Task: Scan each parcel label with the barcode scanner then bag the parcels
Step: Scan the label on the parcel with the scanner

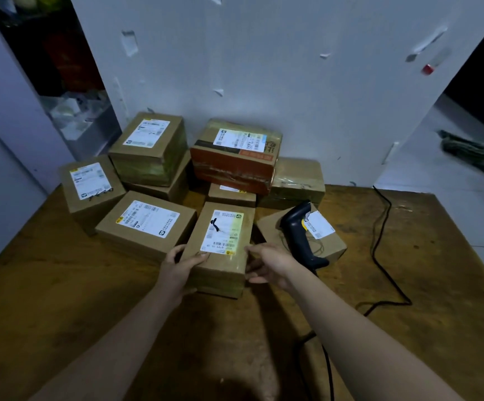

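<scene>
**Both hands hold the front box**

The front box (220, 256) sits on the wooden table (61, 299) with its label (224, 231) facing up. The left hand (177, 270) grasps its left side, thumb on the top edge. The right hand (269, 267) grasps its right side the same way. Just right of this box, the black scanner (301, 233) lies on another box (336, 246), and its cable (374, 250) trails further right. More labelled boxes (148, 149) are stacked behind the front box and to its left.

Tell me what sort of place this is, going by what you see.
Probably a small parcel-sorting or shipping back room: labelled cardboard boxes piled on a wooden table against a wall, and a corded barcode scanner lying on the right-hand box.
</scene>
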`<move>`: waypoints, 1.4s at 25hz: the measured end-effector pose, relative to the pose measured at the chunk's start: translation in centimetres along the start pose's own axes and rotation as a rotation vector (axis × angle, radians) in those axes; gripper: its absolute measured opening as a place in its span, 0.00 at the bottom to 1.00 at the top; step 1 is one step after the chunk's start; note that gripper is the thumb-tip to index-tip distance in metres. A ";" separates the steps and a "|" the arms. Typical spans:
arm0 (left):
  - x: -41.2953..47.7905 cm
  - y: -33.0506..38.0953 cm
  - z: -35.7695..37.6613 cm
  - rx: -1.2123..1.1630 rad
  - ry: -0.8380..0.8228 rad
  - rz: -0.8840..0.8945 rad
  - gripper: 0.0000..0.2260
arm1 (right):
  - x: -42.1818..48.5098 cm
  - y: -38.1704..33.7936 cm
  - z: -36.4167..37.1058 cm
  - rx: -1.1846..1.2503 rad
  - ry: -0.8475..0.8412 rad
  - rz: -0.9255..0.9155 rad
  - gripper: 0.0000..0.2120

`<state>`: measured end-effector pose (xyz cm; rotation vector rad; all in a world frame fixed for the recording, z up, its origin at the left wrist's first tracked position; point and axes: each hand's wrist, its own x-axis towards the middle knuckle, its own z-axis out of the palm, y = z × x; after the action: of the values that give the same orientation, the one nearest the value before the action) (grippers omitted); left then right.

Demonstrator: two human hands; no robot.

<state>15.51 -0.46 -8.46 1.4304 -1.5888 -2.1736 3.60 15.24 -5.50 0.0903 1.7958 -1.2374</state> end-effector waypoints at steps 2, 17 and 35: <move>-0.3 0.7 -0.6 -0.040 0.038 0.051 0.26 | 0.1 -0.3 -0.1 0.019 -0.040 -0.002 0.19; -0.1 13.5 -3.8 0.216 -0.277 0.365 0.22 | 0.1 -5.4 -4.1 0.458 -0.109 -0.189 0.32; 1.3 6.7 2.0 -0.287 -0.293 0.180 0.36 | -0.3 0.3 -5.5 -0.301 0.718 -0.395 0.13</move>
<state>10.57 -2.81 -3.99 0.8879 -1.3441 -2.4610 0.44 19.76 -5.15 0.0044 2.7096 -1.2756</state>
